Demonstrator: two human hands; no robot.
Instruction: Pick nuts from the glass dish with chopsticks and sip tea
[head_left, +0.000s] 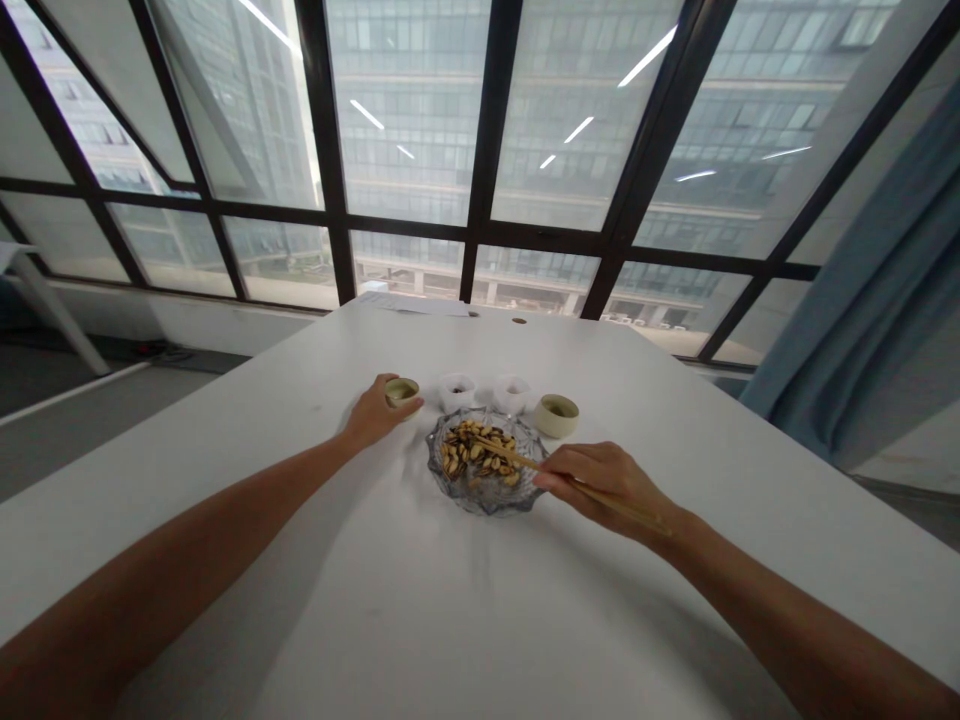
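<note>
My left hand is closed around a small green cup, thumb in front and fingers behind. In my right hand are wooden chopsticks, their tips reaching into a heap of brown and yellow seeds or nuts. The heap lies in a clear glass dish with a scalloped rim, mostly toward its far left side. Behind the dish stand two small white bowls, a left one with something dark inside and a right one. A second green cup sits beyond my right hand.
The white table stretches away to a row of large windows. Sheets of paper lie at its far edge, near round holes in the tabletop. A blue curtain hangs at the right.
</note>
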